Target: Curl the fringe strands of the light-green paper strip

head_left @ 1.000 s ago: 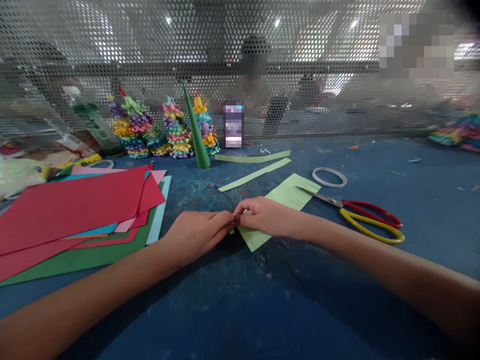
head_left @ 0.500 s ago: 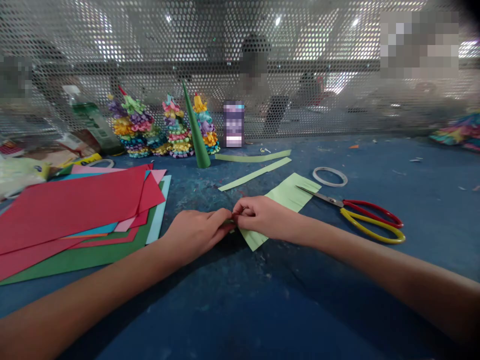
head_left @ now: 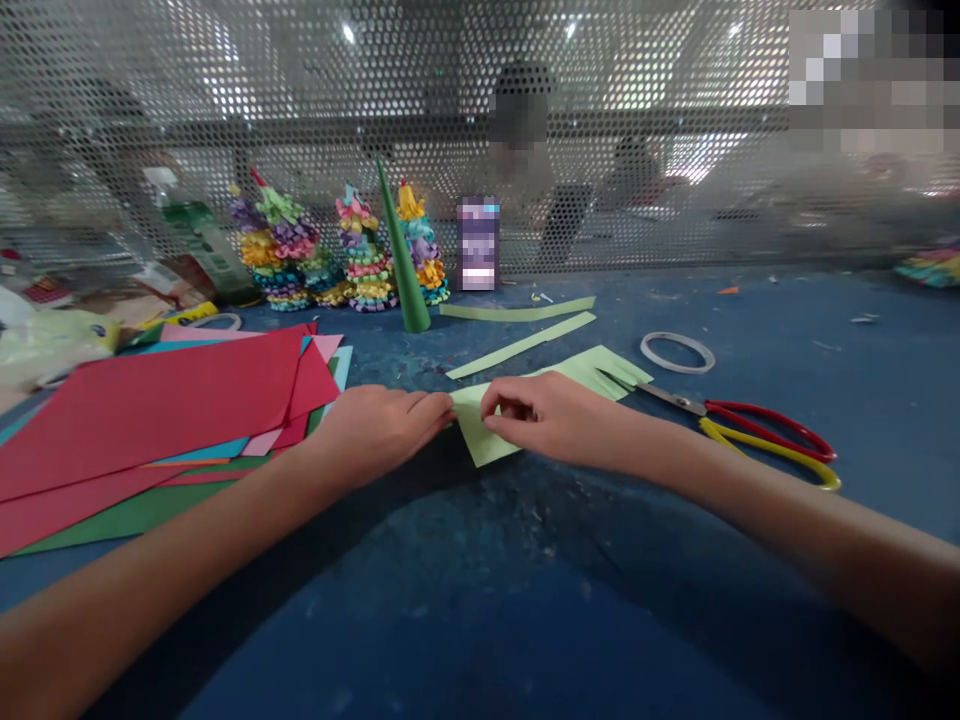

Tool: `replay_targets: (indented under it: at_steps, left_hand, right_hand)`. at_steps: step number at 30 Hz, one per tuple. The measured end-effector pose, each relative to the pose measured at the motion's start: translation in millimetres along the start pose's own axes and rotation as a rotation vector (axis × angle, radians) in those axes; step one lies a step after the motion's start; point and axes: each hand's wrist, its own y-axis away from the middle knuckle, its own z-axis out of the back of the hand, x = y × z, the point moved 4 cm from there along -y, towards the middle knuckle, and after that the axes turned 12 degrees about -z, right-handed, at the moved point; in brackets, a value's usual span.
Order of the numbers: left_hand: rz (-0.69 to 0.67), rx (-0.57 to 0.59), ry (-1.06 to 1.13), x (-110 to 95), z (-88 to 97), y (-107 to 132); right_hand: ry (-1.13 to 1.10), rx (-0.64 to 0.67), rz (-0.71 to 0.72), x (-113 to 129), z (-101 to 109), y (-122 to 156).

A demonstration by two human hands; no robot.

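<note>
My left hand point(head_left: 382, 432) lies at the left edge of a light green fringed paper sheet point(head_left: 480, 438), its fingertips touching that edge. My right hand point(head_left: 547, 417) sits on the sheet with curled fingers and pinches it. The fringed end sticks out beyond my right hand, toward red-and-yellow-handled scissors point(head_left: 750, 435). Two light green paper strips point(head_left: 517, 346) lie farther off, beyond the sheet. A green paper cone point(head_left: 405, 270) stands upright farther away.
A stack of red, green and blue paper sheets point(head_left: 150, 420) lies to my left. Beyond it stand colourful paper-curl trees point(head_left: 289, 245), and a tape ring point(head_left: 677, 352) lies to the right. A perforated metal screen point(head_left: 225, 80) runs along the back, with a person point(head_left: 517, 150) behind it.
My hands have moved slightly apart, and more of the green sheet shows between them. The sheet now lies flatter, and the whole view has shifted slightly.
</note>
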Motion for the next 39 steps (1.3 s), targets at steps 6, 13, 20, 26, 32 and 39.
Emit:
replay_targets:
  at_steps: [6,13,20,26,32,39]
  left_hand:
    - [-0.07,0.098,0.063,6,-16.6,0]
    - [0.252,0.019,0.29,13,14.8,2]
    - [0.14,0.307,0.286,-31,6.6,-4]
    - [0.093,0.368,0.259,-37,-0.9,-4]
    - [0.159,0.414,0.172,-50,5.2,-5]
    - [0.154,0.425,0.187,-52,2.7,-11]
  right_hand:
    - [0.214,-0.002,0.143,4,-17,0]
    - [0.024,0.082,0.078,-9,-19,-6]
    - [-0.097,0.124,0.04,-13,-15,-7]
    - [-0.085,0.125,0.011,-11,-16,-7]
    - [-0.076,0.116,0.007,-10,-16,-7]
    - [-0.076,0.109,0.039,-11,-19,-9]
